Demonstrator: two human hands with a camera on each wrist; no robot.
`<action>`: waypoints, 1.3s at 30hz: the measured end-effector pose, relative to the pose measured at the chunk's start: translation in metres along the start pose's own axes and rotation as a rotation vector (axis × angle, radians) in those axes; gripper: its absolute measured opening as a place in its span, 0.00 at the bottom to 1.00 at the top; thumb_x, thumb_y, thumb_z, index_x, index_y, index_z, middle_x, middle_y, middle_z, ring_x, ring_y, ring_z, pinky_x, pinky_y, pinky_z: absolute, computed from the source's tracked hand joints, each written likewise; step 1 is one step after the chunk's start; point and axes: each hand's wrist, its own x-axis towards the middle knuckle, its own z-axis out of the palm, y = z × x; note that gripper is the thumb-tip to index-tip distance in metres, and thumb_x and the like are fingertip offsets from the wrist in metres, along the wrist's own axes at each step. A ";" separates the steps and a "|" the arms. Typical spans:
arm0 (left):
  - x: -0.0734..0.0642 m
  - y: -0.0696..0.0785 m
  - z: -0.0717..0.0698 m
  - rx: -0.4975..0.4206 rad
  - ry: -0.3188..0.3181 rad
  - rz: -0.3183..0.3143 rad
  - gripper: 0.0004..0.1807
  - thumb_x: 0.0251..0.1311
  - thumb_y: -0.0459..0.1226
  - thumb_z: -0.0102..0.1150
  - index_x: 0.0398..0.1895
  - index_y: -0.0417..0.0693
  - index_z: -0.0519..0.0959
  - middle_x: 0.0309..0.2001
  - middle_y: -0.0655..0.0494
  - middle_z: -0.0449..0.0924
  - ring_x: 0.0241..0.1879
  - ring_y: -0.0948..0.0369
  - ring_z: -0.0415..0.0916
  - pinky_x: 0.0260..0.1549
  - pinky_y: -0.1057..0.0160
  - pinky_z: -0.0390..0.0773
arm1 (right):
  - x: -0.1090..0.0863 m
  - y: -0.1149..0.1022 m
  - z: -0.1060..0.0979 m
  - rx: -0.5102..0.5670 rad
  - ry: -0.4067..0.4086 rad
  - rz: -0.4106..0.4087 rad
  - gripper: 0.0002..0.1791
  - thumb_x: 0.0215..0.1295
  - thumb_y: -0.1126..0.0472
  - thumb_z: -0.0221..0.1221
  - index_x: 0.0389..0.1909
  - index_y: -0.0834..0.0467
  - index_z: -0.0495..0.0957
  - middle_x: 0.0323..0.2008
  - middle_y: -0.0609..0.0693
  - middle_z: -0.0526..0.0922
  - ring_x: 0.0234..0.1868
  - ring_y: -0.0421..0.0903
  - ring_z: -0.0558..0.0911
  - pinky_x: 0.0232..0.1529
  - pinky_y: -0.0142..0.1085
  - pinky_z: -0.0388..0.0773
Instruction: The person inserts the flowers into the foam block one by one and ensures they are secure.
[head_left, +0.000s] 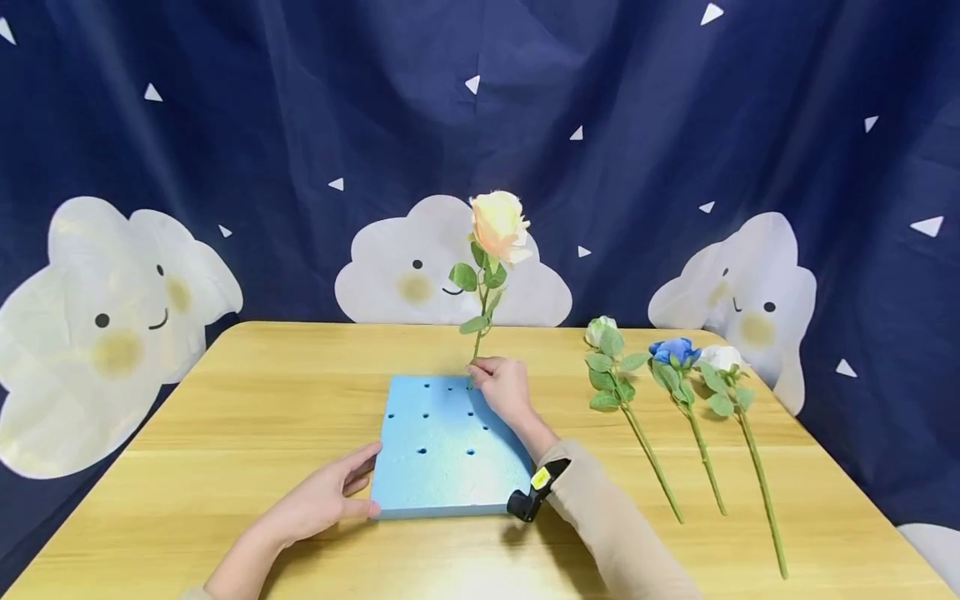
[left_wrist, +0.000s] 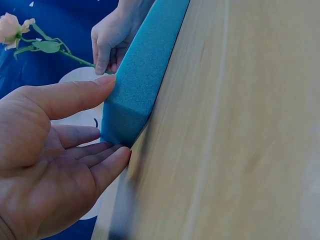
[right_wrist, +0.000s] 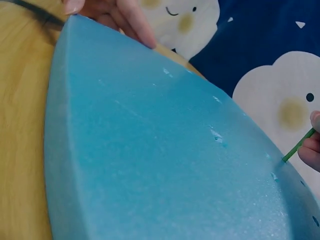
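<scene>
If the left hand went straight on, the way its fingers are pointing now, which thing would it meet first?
The blue foam block. The fingertips of the left hand appear to rest against its left side, so it would probably push the block at once.

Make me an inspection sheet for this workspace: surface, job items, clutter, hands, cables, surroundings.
Surface: wood-grain table.
Job items: blue block with holes; peach rose, roughly upright, stem meeting the block near its far edge, insertion depth unclear; greenish-white flower, blue flower and white flower lying to the right.
Clutter: nothing seen.
Left hand: touches the block's near-left corner and left edge.
Right hand: pinches the rose stem; black device on its wrist.
Cables: nothing seen.
Surroundings: dark blue curtain with white clouds and triangles.
</scene>
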 end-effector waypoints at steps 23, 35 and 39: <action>0.000 -0.002 0.002 -0.041 -0.006 -0.002 0.50 0.52 0.40 0.66 0.69 0.28 0.45 0.68 0.28 0.44 0.66 0.38 0.47 0.61 0.52 0.59 | 0.004 0.001 -0.008 0.064 -0.092 0.059 0.06 0.59 0.65 0.61 0.30 0.65 0.84 0.25 0.53 0.83 0.22 0.42 0.81 0.20 0.28 0.77; 0.001 -0.003 0.002 -0.059 -0.020 -0.003 0.50 0.53 0.38 0.66 0.69 0.27 0.44 0.68 0.27 0.43 0.66 0.37 0.45 0.61 0.53 0.59 | 0.006 0.002 -0.009 0.058 -0.107 0.076 0.05 0.59 0.64 0.62 0.31 0.63 0.83 0.24 0.51 0.83 0.22 0.43 0.79 0.19 0.28 0.74; 0.001 -0.002 0.001 -0.060 -0.021 -0.005 0.50 0.53 0.39 0.66 0.69 0.27 0.44 0.68 0.27 0.43 0.66 0.37 0.45 0.61 0.53 0.58 | 0.007 0.004 -0.007 0.071 -0.099 0.089 0.05 0.59 0.65 0.61 0.32 0.64 0.83 0.25 0.52 0.83 0.23 0.45 0.80 0.20 0.29 0.75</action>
